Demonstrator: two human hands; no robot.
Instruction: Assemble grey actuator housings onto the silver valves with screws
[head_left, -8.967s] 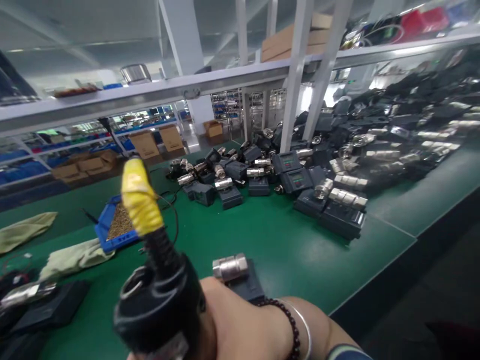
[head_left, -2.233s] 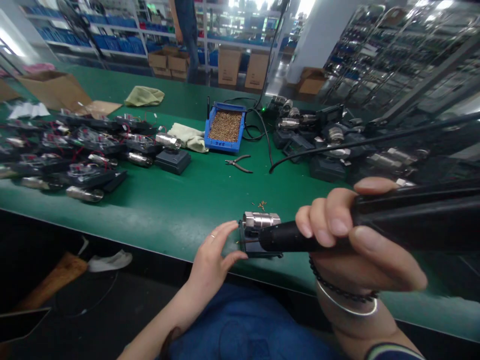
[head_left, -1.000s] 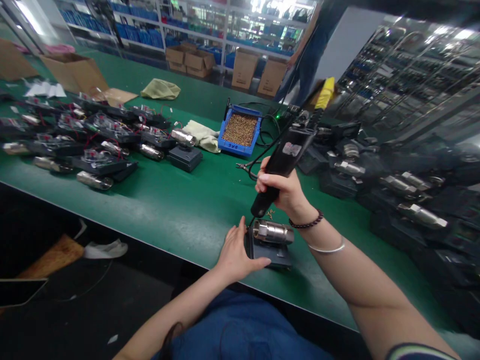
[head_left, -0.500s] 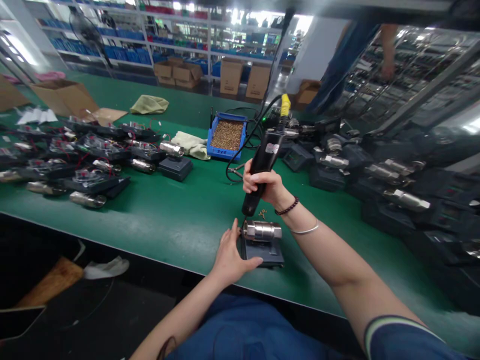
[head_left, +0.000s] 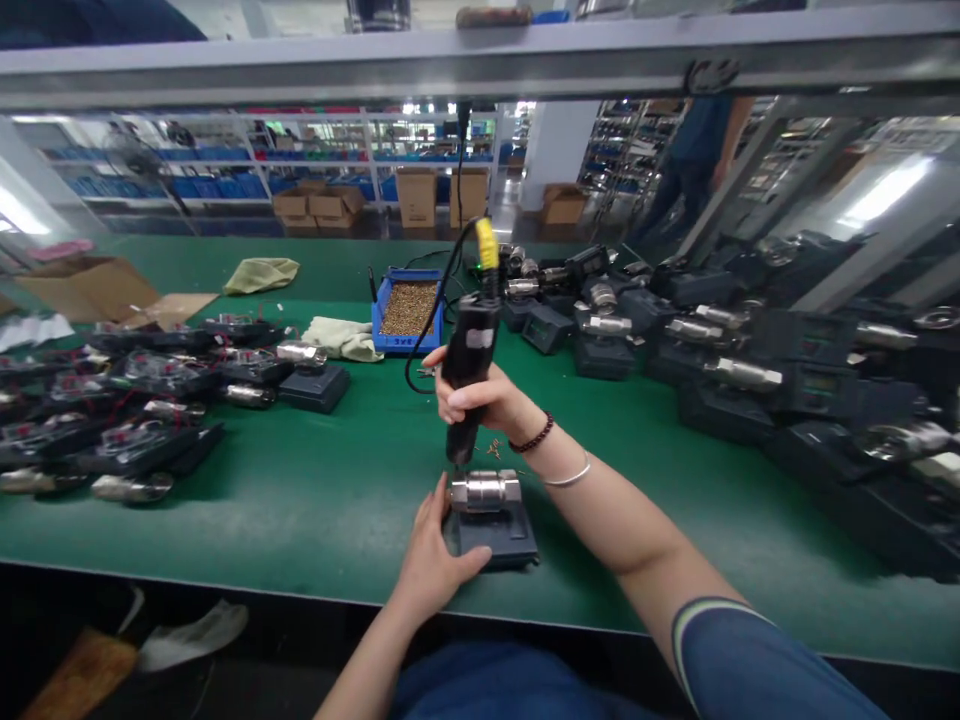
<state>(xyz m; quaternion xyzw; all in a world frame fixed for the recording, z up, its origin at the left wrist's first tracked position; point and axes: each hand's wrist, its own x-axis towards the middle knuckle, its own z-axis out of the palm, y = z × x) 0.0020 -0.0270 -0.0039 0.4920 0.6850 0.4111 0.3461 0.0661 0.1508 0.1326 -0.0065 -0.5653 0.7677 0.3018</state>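
My right hand (head_left: 472, 392) is closed around a black electric screwdriver (head_left: 469, 345), held upright with a yellow sleeve at its cable end. Its tip points down at the left end of a dark grey boxy device (head_left: 499, 535) with a shiny metal pipe fitting (head_left: 486, 490) across it. The exact contact of the tip is hidden. My left hand (head_left: 435, 560) steadies the device from the left, thumb over the near part and fingers along the left side. Several small loose screws (head_left: 494, 449) lie just behind the device.
A blue bin (head_left: 409, 345) full of small brass-coloured screws stands behind, beside a pale cloth (head_left: 341, 338). Opened devices (head_left: 150, 380) crowd the left, and dark devices with fittings (head_left: 742, 375) the right. A shelf beam (head_left: 450, 75) crosses above. A person (head_left: 694, 150) stands beyond the bench.
The view has tilted up and shifted right, so the bench sits lower and further left. My right hand still holds the screwdriver over the device's left end; my left hand stays at its side.
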